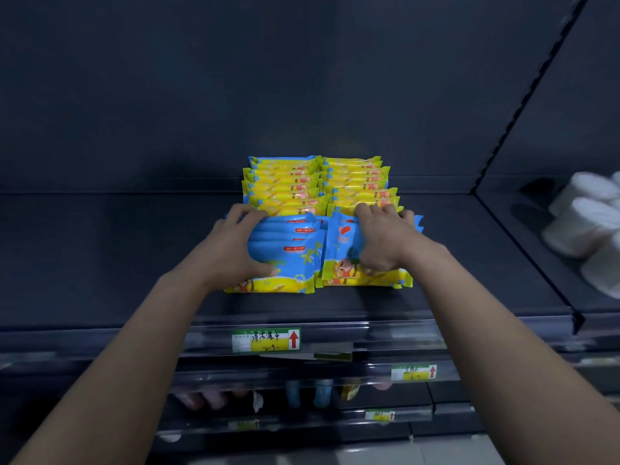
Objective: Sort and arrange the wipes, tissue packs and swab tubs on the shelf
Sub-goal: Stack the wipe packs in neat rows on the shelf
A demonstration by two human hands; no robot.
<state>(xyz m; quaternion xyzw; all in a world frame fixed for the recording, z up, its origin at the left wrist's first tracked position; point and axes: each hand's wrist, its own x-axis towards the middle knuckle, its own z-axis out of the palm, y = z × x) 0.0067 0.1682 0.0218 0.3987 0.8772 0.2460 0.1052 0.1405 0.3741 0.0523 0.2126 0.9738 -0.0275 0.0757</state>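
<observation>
- Wipes packs (295, 182), blue and yellow, stand in two rows near the middle of the dark shelf (100, 263);
- left hand (235, 250) grips the front-left bundle (288, 260), fingers curled over its top, thumb on its face;
- right hand (382, 239) grips the front-right bundle (342, 250) likewise;
- white paper rolls (583, 223) lie well apart, far right.

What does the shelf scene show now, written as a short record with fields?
left hand: grips left front packs
right hand: grips right front packs
rear packs: two rows behind the front ones
shelf: dark, holds all packs
white rolls: neighbouring bay, at right
price label: shelf edge, below the packs
</observation>
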